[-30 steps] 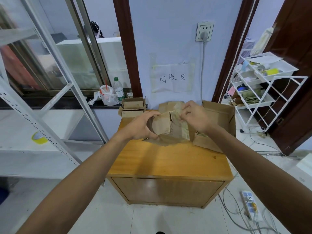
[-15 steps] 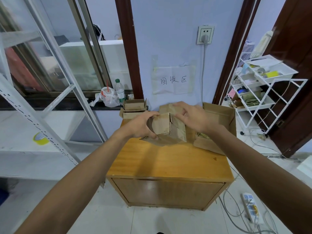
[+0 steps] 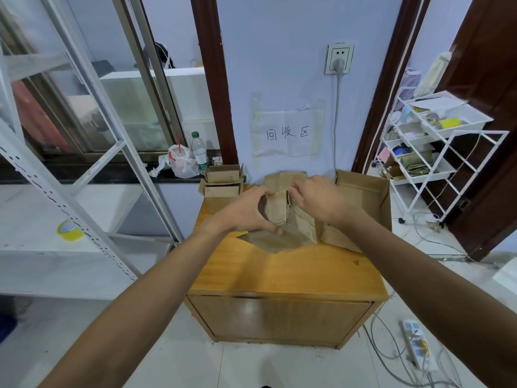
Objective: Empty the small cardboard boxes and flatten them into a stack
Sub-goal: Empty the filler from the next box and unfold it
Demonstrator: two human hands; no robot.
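Box held by left hand, right hand; two stacked boxes.

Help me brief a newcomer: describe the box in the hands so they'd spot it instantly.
Find the wooden cabinet below the wall sign. Over its middle, left hand and right hand grip a small box. Unlike the stacked boxes back-left and the big box right, it's held.

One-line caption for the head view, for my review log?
Left hand and right hand grip a small cardboard box above a wooden cabinet; two stacked small boxes wait behind.
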